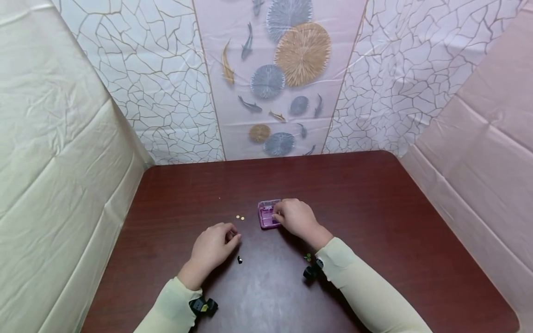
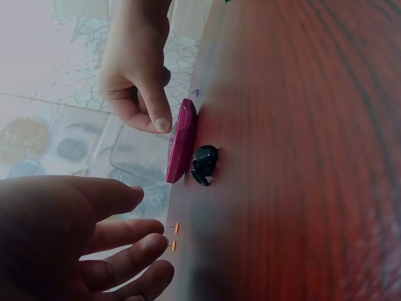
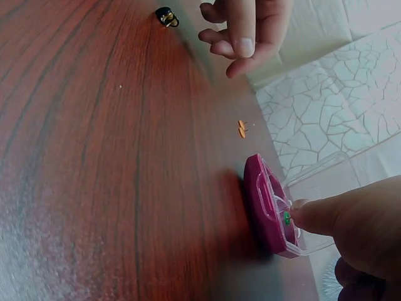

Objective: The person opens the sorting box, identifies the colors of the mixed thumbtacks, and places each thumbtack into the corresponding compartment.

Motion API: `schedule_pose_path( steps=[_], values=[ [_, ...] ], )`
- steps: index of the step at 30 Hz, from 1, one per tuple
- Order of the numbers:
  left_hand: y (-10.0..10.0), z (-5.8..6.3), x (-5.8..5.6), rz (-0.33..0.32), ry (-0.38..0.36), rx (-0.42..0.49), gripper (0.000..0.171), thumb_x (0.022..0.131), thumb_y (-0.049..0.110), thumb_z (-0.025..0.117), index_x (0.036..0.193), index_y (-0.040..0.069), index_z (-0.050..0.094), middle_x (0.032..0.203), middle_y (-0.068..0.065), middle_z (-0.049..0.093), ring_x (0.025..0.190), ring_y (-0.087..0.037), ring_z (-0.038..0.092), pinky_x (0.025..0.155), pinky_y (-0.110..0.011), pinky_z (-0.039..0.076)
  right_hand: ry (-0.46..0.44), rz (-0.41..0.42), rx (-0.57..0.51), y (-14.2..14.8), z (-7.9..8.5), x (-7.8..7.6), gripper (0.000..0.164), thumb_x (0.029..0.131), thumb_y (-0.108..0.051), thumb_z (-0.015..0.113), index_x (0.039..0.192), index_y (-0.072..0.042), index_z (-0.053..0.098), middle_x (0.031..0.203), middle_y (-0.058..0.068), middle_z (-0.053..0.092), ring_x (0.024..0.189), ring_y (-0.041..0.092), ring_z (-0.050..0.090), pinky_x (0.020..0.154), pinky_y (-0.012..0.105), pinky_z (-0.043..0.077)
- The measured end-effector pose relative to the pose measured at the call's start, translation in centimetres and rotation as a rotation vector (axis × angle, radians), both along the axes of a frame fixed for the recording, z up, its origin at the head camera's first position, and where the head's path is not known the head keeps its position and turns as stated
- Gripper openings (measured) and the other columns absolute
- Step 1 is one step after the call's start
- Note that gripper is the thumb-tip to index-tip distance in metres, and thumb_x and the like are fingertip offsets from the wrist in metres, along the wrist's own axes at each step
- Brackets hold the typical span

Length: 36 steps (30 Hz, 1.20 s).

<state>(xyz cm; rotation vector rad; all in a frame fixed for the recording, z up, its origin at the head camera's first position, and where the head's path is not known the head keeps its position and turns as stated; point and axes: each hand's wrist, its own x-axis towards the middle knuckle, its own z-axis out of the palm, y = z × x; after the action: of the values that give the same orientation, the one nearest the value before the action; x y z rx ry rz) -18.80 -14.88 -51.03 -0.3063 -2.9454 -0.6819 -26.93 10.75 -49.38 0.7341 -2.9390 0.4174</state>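
A small purple box [image 1: 266, 218] with a clear lid lies on the table, its lid raised in the right wrist view. My right hand [image 1: 296, 217] is at the box, thumb and fingers drawn together over its compartments. At the thumb tip, inside the box, shows a small green earring [image 3: 287, 217]; the thumb partly hides the grip. My left hand [image 1: 214, 245] hovers low over the table, fingers loosely bent and holding nothing. Closest to it are a small black earring [image 1: 239, 260] and two round gold stud earrings [image 1: 240, 217], whose pins show in the right wrist view.
A green clover-like piece [image 1: 307, 257] lies beside the right wrist. A tiny purple piece [image 2: 195, 93] shows beyond the box in the left wrist view. The dark red wooden table [image 1: 374, 208] ends at a patterned cloth wall [image 1: 166, 92], with pale cloth on both sides.
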Motion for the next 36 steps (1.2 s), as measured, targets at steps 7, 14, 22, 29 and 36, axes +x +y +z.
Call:
schedule_pose_path(
  steps=[7, 14, 22, 29, 36],
  values=[
    [0.0, -0.3, 0.0, 0.003, -0.007, -0.005, 0.013, 0.087, 0.039, 0.068, 0.089, 0.026, 0.07, 0.073, 0.011, 0.059, 0.062, -0.006, 0.05, 0.056, -0.032, 0.047, 0.01, 0.003, -0.01, 0.0, -0.4, 0.0, 0.008, 0.088, -0.033, 0.072, 0.088, -0.026, 0.075, 0.082, -0.009, 0.07, 0.07, 0.012, 0.061, 0.06, 0.042, 0.056],
    [0.0, -0.4, 0.0, 0.001, -0.008, 0.003, 0.014, 0.087, 0.039, 0.068, 0.089, 0.026, 0.07, 0.072, 0.012, 0.058, 0.061, -0.007, 0.05, 0.056, -0.032, 0.046, 0.06, 0.014, -0.037, -0.1, -0.7, 0.0, 0.006, 0.086, -0.032, 0.073, 0.085, -0.026, 0.075, 0.082, -0.01, 0.071, 0.069, 0.011, 0.062, 0.057, 0.042, 0.055],
    [0.0, -0.4, 0.0, -0.002, -0.011, -0.004, 0.014, 0.088, 0.039, 0.067, 0.089, 0.026, 0.07, 0.072, 0.012, 0.058, 0.061, -0.007, 0.05, 0.056, -0.032, 0.046, 0.068, -0.006, -0.023, -0.1, -0.9, 0.0, 0.008, 0.086, -0.034, 0.073, 0.083, -0.027, 0.074, 0.077, -0.011, 0.068, 0.064, 0.009, 0.058, 0.054, 0.04, 0.054],
    [0.0, -0.5, 0.0, 0.0, -0.012, -0.012, 0.013, 0.087, 0.039, 0.067, 0.089, 0.026, 0.07, 0.072, 0.012, 0.058, 0.062, -0.007, 0.05, 0.056, -0.032, 0.046, 0.097, 0.005, -0.036, 0.1, -1.1, -0.1, 0.01, 0.086, -0.034, 0.073, 0.082, -0.025, 0.074, 0.073, -0.009, 0.066, 0.06, 0.009, 0.055, 0.051, 0.039, 0.052],
    [-0.1, -0.5, 0.1, -0.003, -0.021, -0.014, 0.014, 0.087, 0.039, 0.068, 0.09, 0.026, 0.07, 0.073, 0.011, 0.059, 0.062, -0.007, 0.05, 0.056, -0.032, 0.047, 0.066, -0.006, -0.074, 1.4, -0.6, -0.2, 0.013, 0.087, -0.039, 0.071, 0.088, -0.027, 0.076, 0.083, -0.009, 0.071, 0.066, 0.007, 0.058, 0.055, 0.036, 0.053]
  ],
)
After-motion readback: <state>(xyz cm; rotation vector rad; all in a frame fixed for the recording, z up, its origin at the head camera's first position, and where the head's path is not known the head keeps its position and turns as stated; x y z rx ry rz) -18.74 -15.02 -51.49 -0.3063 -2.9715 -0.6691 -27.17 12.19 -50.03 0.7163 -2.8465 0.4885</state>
